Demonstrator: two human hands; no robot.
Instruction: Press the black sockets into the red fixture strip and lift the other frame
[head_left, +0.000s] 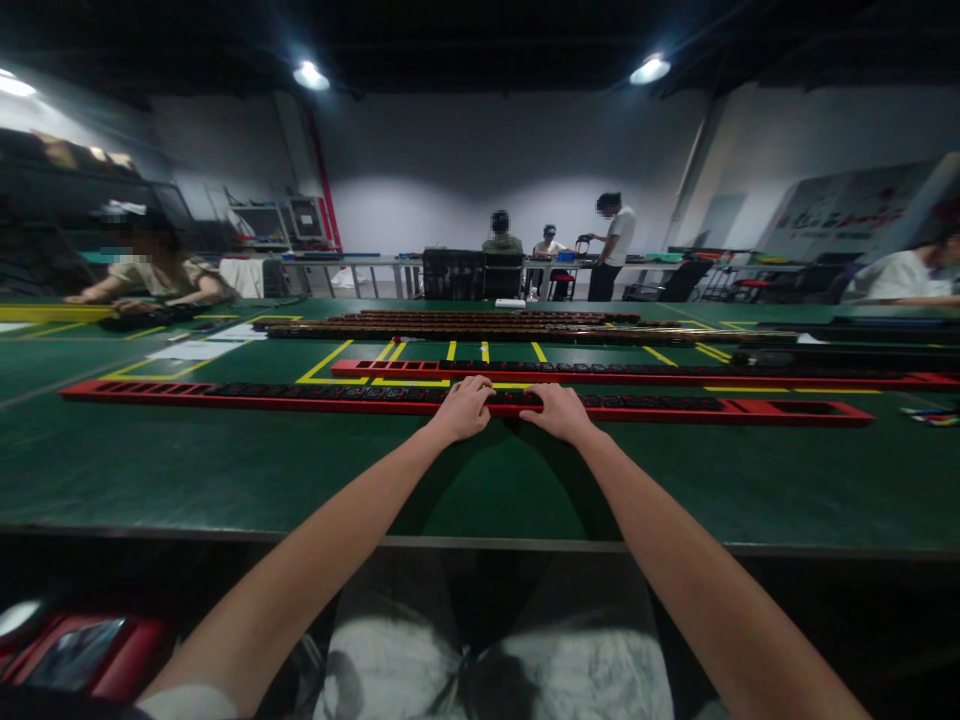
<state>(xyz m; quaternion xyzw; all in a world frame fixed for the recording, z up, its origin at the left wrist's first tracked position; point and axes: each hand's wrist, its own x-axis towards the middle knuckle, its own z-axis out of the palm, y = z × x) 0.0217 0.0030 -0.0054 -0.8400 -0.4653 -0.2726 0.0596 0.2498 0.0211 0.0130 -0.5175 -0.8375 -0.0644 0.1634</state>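
Observation:
A long red strip (765,411) with black pieces in its slots lies across the green table. My left hand (466,408) rests on the middle of this strip, its fingers bent over the far edge. Just to the right, my right hand (556,410) is on the same strip, with thumb and fingers curled around its edges. A short stretch of strip shows between the two hands. Behind it lies a second red strip (397,368), also with black pieces, which neither hand touches.
Dark long bars (480,325) lie farther back on the green table (285,470). Coloured thin items (930,416) are at the right. White sheets (196,350) lie at the left. A person (161,270) works at the far left, another (904,275) at the right.

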